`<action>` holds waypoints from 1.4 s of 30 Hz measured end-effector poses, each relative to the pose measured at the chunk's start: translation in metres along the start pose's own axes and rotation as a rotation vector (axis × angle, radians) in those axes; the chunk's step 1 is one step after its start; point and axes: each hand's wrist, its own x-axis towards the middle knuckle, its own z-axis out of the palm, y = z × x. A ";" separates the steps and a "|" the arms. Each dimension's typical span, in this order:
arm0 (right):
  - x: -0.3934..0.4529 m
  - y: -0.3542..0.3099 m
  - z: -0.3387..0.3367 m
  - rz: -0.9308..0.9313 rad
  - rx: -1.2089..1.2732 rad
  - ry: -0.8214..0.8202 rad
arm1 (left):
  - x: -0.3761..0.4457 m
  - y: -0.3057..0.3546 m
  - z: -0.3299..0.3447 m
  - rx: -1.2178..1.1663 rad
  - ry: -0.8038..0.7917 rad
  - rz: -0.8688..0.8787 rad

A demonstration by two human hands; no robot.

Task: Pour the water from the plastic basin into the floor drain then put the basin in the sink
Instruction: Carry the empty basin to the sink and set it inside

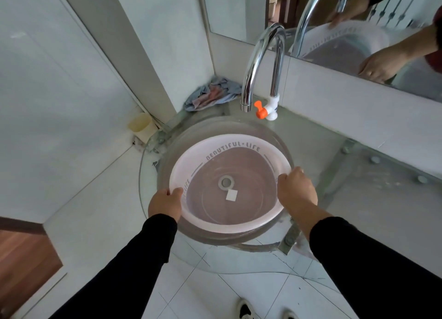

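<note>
Left hand: the left hand (165, 202) has its fingers curled over the near-left rim of the basin, thumb on top, black sleeve (134, 259) down to the wrist.
Right hand: the right hand (296, 188) is wrapped over the rim on the right side, knuckles up, so both hands have a hold on it.
Basin: round, pale pink translucent plastic basin (239, 142) with "BEAUTIFUL LIFE" printed around the inner wall, sitting pretty much level inside the sink bowl. Can't tell if there's any water in it.
Sink: clear round glass sink (215, 125) set in a glass counter, its drain ring showing through the basin bottom.
Tap: tall curved chrome faucet (263, 63) with a white and orange valve (265, 109), spout just behind the basin.
Corner: crumpled blue and pink rag (212, 94) on the counter, cream plastic cup (141, 126) on the wall to the left.
Mirror: wall mirror (358, 32) reflects the hands and basin.
</note>
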 end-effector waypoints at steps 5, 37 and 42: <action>0.002 0.002 0.002 -0.043 -0.028 -0.028 | 0.001 -0.007 0.007 -0.025 -0.019 -0.043; -0.010 0.020 0.045 -0.533 -0.459 -0.100 | -0.070 -0.044 0.062 0.185 -0.008 0.278; 0.005 0.003 0.033 -0.477 -0.136 -0.052 | -0.054 -0.034 0.047 -0.090 0.054 0.212</action>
